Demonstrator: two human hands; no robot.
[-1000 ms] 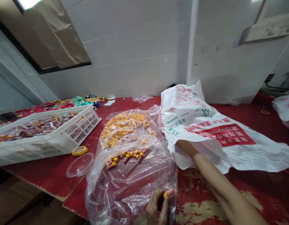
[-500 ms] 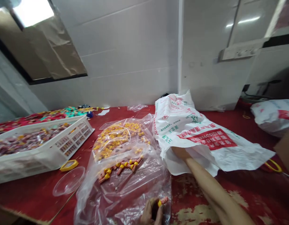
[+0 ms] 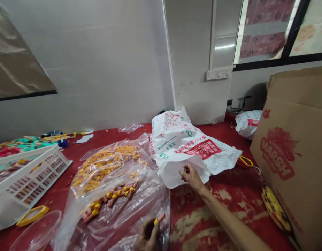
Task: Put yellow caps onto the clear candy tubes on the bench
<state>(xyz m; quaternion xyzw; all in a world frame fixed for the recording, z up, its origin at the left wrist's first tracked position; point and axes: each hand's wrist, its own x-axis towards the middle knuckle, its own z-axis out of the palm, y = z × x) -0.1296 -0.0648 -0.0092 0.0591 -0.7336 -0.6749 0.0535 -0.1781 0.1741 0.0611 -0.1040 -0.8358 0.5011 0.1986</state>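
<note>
My left hand (image 3: 147,236) is low in the view over the clear plastic bag, its fingers closed on a small pink-red stick with a yellow cap (image 3: 160,218). My right hand (image 3: 191,176) is in front of the mouth of a white woven sack (image 3: 176,130) with red and green print. Its fingers are pinched together, and whatever they hold is too small to name. Within the clear plastic bag (image 3: 116,226) lies a heap of yellow caps (image 3: 106,162). Several capped pink-red sticks (image 3: 112,198) form a row on the near side of that heap.
A white slotted crate (image 3: 43,170) of wrapped pieces stands on the left, near a yellow frame-shaped item (image 3: 32,215) and a clear plastic lid (image 3: 37,232). On the right a large cardboard box (image 3: 289,150) rises above the red table (image 3: 215,223). Another white sack (image 3: 247,123) lies behind.
My right hand has come out of the white sack and now shows at its mouth. The view has turned right, bringing the cardboard box into sight. My left hand still holds the capped stick.
</note>
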